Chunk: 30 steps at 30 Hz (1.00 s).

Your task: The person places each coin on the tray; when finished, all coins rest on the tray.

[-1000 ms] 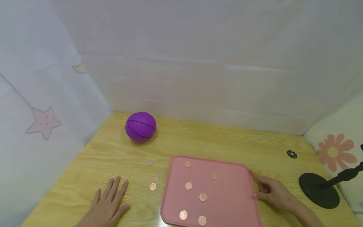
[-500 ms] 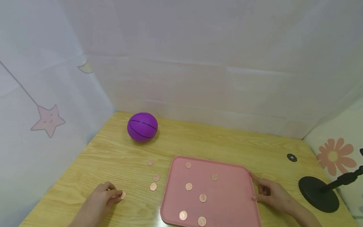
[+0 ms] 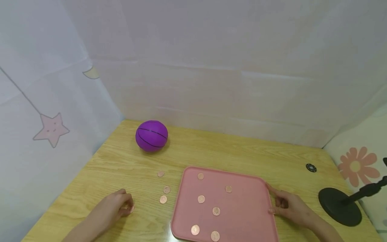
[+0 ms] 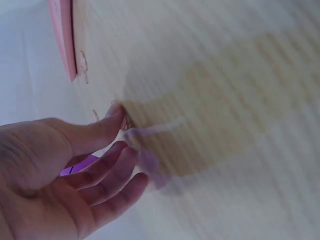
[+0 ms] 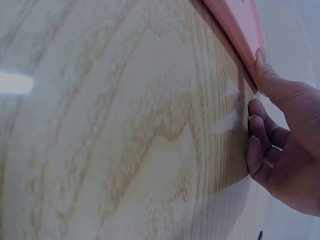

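In the head view my left hand [image 3: 113,206] is low over the wooden table, left of a pink tray [image 3: 242,215]. Its thumb and forefinger pinch a copper coin [image 4: 126,122], tilted against the tabletop and mostly covered by the fingers. Several similar coins, one of them this coin [image 3: 163,199], lie between that hand and the tray. Several more, such as this coin [image 3: 216,211], are spread inside the tray. My right hand [image 3: 288,205] holds the tray's right edge, thumb on the rim and forefinger near the far corner; its other fingers are bent beneath.
A purple ball [image 3: 152,136] sits at the back left of the table [image 3: 242,148]. On the right are a black chip [image 3: 311,167] and the round black base [image 3: 338,206] of a stand. White printed cloth [image 3: 211,84] hangs behind and at the sides.
My left hand was flat on the table; its fingers have since drawn in and taken hold of a coin beneath it. The right hand and the tray have stayed put.
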Each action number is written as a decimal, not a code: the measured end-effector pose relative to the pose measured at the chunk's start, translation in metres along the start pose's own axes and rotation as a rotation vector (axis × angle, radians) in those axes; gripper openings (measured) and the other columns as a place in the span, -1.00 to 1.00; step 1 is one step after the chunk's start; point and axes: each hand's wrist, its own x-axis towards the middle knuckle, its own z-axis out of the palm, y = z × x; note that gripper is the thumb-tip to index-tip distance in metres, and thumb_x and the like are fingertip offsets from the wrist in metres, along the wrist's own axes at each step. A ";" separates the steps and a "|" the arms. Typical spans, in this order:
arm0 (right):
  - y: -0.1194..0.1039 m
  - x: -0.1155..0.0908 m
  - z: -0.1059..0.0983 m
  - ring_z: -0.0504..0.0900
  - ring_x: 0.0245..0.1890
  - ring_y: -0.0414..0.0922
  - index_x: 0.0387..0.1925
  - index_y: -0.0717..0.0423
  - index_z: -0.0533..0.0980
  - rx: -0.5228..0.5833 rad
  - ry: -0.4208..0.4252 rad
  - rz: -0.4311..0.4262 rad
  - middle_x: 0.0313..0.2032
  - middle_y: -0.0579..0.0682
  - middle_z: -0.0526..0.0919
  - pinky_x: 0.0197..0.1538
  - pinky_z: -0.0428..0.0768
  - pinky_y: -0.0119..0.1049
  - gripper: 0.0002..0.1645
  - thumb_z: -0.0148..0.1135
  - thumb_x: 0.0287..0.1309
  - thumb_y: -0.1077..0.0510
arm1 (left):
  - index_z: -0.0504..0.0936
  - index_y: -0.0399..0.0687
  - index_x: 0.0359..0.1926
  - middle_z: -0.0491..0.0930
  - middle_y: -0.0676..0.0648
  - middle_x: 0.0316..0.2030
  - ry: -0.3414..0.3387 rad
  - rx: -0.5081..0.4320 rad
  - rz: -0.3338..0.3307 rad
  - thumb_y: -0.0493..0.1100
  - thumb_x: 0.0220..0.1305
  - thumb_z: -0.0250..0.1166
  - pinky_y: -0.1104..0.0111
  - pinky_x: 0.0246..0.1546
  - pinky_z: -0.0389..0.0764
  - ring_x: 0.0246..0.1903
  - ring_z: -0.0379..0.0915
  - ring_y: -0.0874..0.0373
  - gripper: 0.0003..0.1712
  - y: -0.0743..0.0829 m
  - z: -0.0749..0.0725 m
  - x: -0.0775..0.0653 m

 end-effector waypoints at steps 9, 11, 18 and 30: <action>0.002 -0.002 -0.003 0.36 -0.53 -0.36 0.39 0.27 0.22 -0.004 0.005 0.011 -0.47 -0.17 0.44 -0.52 0.42 -0.41 -0.06 0.39 0.10 -0.04 | 0.45 0.06 -0.49 0.39 0.21 -0.64 -0.293 -0.289 -0.048 -0.21 0.01 0.50 0.46 -0.64 0.36 -0.63 0.24 0.41 -0.68 0.007 -0.006 0.028; 0.001 -0.002 -0.003 0.36 -0.53 -0.36 0.39 0.28 0.22 -0.008 0.010 0.006 -0.47 -0.17 0.44 -0.52 0.41 -0.41 -0.06 0.40 0.10 -0.04 | 0.47 0.06 -0.51 0.37 0.21 -0.65 -0.341 -0.305 -0.022 -0.19 0.03 0.48 0.46 -0.64 0.35 -0.64 0.24 0.40 -0.71 0.014 -0.006 0.038; 0.001 0.004 0.003 0.36 -0.54 -0.36 0.40 0.28 0.21 0.006 -0.009 -0.021 -0.49 -0.19 0.45 -0.53 0.41 -0.42 -0.04 0.39 0.10 -0.05 | 0.62 0.01 -0.55 0.44 0.21 -0.66 -0.332 -0.215 0.039 -0.21 0.17 0.39 0.46 -0.62 0.39 -0.65 0.27 0.39 -0.81 0.047 -0.008 0.075; 0.005 0.002 0.000 0.35 -0.55 -0.37 0.39 0.30 0.22 0.000 0.006 -0.041 -0.49 -0.20 0.44 -0.53 0.42 -0.43 -0.05 0.40 0.09 -0.04 | 0.72 0.03 -0.55 0.50 0.24 -0.64 -0.271 -0.187 0.184 -0.13 0.09 0.46 0.50 -0.55 0.42 -0.59 0.33 0.41 -0.87 0.124 0.034 0.146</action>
